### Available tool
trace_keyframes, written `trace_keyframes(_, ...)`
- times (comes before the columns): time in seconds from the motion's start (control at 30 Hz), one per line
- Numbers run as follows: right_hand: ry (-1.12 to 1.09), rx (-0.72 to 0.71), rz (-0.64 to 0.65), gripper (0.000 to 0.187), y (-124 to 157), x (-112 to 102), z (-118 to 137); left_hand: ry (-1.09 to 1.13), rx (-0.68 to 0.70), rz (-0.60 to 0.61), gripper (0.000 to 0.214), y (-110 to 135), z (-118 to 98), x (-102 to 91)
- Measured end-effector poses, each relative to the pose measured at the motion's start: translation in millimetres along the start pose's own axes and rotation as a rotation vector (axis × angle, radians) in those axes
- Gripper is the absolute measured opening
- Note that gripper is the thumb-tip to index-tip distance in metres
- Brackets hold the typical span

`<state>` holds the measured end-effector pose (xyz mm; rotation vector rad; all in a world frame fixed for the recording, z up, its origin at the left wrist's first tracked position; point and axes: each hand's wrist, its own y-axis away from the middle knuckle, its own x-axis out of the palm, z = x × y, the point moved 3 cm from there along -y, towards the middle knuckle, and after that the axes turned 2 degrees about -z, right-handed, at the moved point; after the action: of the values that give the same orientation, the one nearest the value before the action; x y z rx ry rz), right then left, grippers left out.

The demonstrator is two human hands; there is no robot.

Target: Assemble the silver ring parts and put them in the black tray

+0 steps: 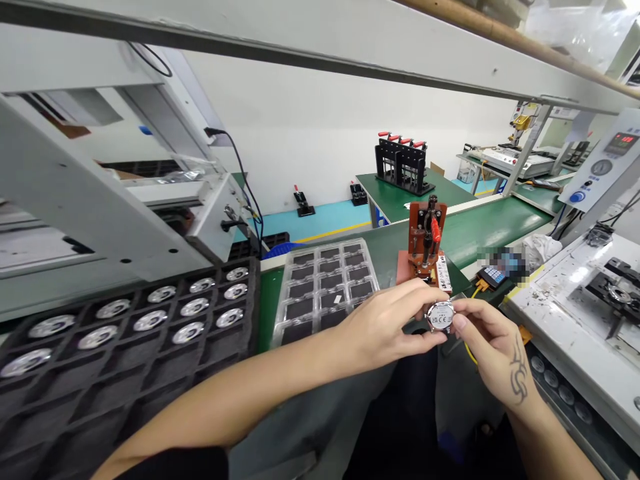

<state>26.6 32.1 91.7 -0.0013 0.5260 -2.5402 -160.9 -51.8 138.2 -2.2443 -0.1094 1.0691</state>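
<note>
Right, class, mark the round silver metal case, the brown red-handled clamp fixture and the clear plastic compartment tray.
Round silver metal case (pixel 441 317), head view: its printed face.
Brown red-handled clamp fixture (pixel 427 248), head view: dark central mechanism.
Clear plastic compartment tray (pixel 317 285), head view: an inner divider.

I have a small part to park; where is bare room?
Bare: green bench beyond the keypad device, right of the clamp fixture; black tray cells nearer than the metal discs. Crowded: before the fixture, where the left hand and right hand hold the watch case.
</note>
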Motion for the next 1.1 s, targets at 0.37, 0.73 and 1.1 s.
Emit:
trace_keyframes(0.37,-0.055,0.046,0.005,0.018,5,-8,4,0.085,0.004,0.007,0.039,-4,1,4.0)
trace_keyframes(0.73,-0.182,0.120,0.042,0.013,9,-13,7,0.201,0.029,0.000,0.044,-9,1,6.4)
trace_keyframes(1.1,-0.297,0.187,0.050,0.013,15,-16,-3,0.267,0.008,0.004,0.044,-11,2,8.8)
